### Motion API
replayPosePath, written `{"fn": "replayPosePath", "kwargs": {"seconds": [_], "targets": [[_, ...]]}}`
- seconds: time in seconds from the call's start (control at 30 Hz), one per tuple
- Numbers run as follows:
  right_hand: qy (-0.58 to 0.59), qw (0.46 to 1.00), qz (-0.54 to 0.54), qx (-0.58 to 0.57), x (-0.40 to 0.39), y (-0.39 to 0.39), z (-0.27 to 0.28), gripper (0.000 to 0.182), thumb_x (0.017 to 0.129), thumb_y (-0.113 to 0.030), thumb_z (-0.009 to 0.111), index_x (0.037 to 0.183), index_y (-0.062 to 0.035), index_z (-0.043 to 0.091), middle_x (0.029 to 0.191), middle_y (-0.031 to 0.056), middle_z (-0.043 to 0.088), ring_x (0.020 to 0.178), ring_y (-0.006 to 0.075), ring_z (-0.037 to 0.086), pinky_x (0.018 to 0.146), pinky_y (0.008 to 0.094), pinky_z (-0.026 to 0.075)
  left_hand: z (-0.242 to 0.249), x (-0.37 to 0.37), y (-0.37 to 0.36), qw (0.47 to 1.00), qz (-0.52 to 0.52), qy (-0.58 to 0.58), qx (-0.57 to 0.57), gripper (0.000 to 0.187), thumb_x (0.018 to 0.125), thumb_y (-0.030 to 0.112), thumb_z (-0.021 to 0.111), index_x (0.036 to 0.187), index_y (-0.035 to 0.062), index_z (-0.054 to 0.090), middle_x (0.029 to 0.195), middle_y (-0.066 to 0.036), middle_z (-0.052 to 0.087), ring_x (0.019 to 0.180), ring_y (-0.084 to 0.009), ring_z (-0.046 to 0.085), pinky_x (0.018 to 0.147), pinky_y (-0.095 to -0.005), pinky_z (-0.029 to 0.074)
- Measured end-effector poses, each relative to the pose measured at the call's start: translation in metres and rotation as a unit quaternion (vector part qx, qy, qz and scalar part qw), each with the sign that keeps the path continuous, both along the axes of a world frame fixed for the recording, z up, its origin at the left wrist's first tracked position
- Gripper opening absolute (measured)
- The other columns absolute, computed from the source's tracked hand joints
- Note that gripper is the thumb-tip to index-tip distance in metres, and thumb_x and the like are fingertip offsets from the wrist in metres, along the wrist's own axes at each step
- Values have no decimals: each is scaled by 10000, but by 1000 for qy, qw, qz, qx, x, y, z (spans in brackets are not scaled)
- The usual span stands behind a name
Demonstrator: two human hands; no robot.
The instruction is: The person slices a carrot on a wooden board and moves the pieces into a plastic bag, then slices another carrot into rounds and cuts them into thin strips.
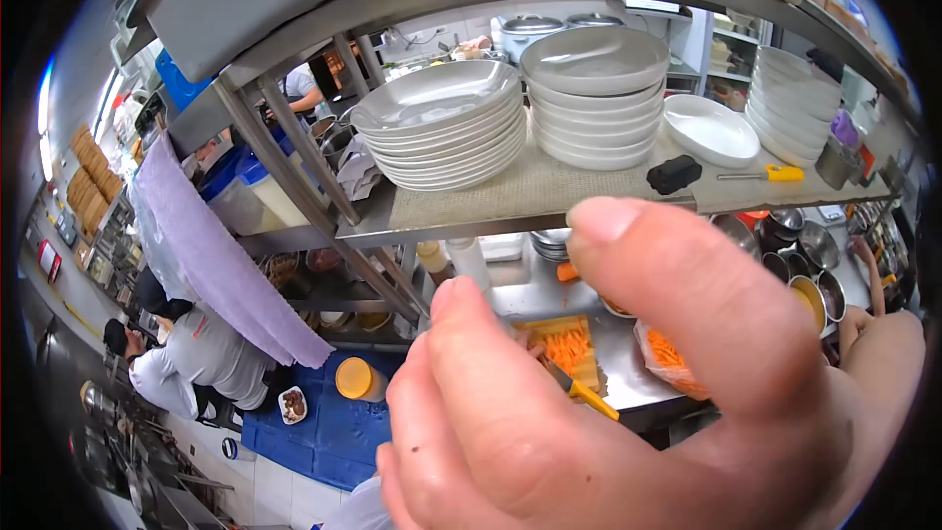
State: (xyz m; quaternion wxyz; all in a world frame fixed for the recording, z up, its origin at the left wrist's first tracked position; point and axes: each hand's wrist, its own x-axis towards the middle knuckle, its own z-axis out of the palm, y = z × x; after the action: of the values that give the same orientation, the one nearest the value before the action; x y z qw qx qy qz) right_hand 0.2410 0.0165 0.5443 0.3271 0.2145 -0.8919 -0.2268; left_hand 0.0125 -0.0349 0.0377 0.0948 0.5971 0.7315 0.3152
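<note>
At the steel counter [520, 296], worker's R hand [638, 481] is up, v. close to the head cam: fingers curved, set wide of the thumb, empty as far as I can tell. L hand can't be made out; bare arm at far R edge [856, 322], can't tell whose. Past the hand, on counter: board [589, 373] w/ shredded carrot [566, 345], yellow-handled knife [594, 399] lying at its edge. Bag of carrot [669, 358] just R of these. Shelf [432, 208] above: stacked oval plates [442, 123], stacked bowls [594, 103] beside them, single white dish [711, 131], yellow-handled tool [783, 174] nr. it. Far L: purple cloth [211, 245] hanging; co-worker [214, 358] in grey top, back turned, nr. orange-lidded tub [358, 380] on blue-covered counter [309, 447].
</note>
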Motion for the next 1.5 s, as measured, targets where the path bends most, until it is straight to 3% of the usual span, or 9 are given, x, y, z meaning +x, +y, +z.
{"fn": "replayPosePath", "kwargs": {"seconds": [0.3, 0.47, 0.5, 0.63, 0.73, 0.93, 1.13, 1.23, 1.5], "targets": [[-6, 998, -5, 55, -18, -5, 0, 267, 863, -217, 620, 992, 0, 710, 912, 126, 703, 835, 258, 684, 830, 472, 536, -14, 8, -37, 990, 88, -105, 43, 418, 782, 58, 773, 1180, 53, 643, 1427, -237, 491, 1289, -419, 495, 1070, -456, 463], [-13, 987, -139, 80, 16, -13, -4, 294, 884, -212, 613, 1023, 26, 718, 943, 148, 722, 884, 280, 707, 863, 510, 539, -13, 23, -1, 986, 6, -161, 35, 443, 769, 36, 780, 1189, 46, 641, 1410, -230, 504, 1253, -408, 526, 1047, -451, 483], [-107, 984, -133, -41, 9, -17, -5, 309, 876, -239, 647, 1058, -12, 751, 1020, 160, 735, 964, 303, 701, 1022, 592, 431, -10, 24, 13, 985, -16, -167, 33, 447, 767, 32, 781, 1191, 44, 641, 1407, -228, 506, 1246, -406, 533, 1043, -450, 487], [-208, 954, -157, -152, 5, 23, -43, 304, 770, -282, 730, 964, -51, 694, 887, 96, 698, 896, 279, 690, 922, 526, 473, 2, 17, 41, 980, -61, -190, 21, 467, 757, 15, 787, 1199, 38, 639, 1393, -223, 516, 1218, -398, 558, 1024, -446, 502], [-236, 915, -224, -240, -2, 68, -134, 350, 800, -279, 751, 1093, -108, 665, 924, 96, 689, 925, 323, 707, 825, 495, 509, -11, 6, 41, 992, -64, -109, 22, 434, 714, -35, 791, 1117, 39, 646, 1403, -217, 500, 1171, -393, 591, 984, -430, 532], [-467, 646, -326, -509, 11, 68, -423, 464, 934, -314, 609, 1314, -80, 484, 1034, 246, 705, 1009, 446, 681, 847, 536, 531, -27, -3, 34, 997, -58, -38, -33, 344, 753, -165, 666, 1053, -2, 625, 1502, -210, 384, 1123, -341, 643, 908, -366, 585], [-361, 610, -355, -609, 6, 48, -512, 572, 936, -345, 636, 1343, -30, 385, 1046, 279, 700, 1024, 442, 682, 865, 553, 515, -18, 2, 26, 999, -47, 14, -6, 339, 734, -171, 660, 1016, 13, 615, 1474, -217, 410, 1253, -399, 541, 999, -385, 526], [-358, 609, -350, -616, 6, 49, -508, 532, 926, -297, 629, 1338, -43, 405, 1018, 272, 707, 988, 446, 690, 848, 552, 526, -9, 0, 27, 996, -41, -51, -60, 335, 739, -91, 710, 1040, 34, 634, 1486, -220, 420, 1352, -408, 456, 1106, -460, 445], [-321, 648, -377, -579, 16, 41, -426, 453, 890, -144, 583, 1322, -80, 464, 959, 239, 721, 874, 432, 715, 764, 534, 555, 53, 50, 40, 937, -168, 230, -205, 414, 770, 234, 788, 1181, 202, 746, 1555, -100, 446, 1471, -366, 348, 1111, -803, 201]]}}
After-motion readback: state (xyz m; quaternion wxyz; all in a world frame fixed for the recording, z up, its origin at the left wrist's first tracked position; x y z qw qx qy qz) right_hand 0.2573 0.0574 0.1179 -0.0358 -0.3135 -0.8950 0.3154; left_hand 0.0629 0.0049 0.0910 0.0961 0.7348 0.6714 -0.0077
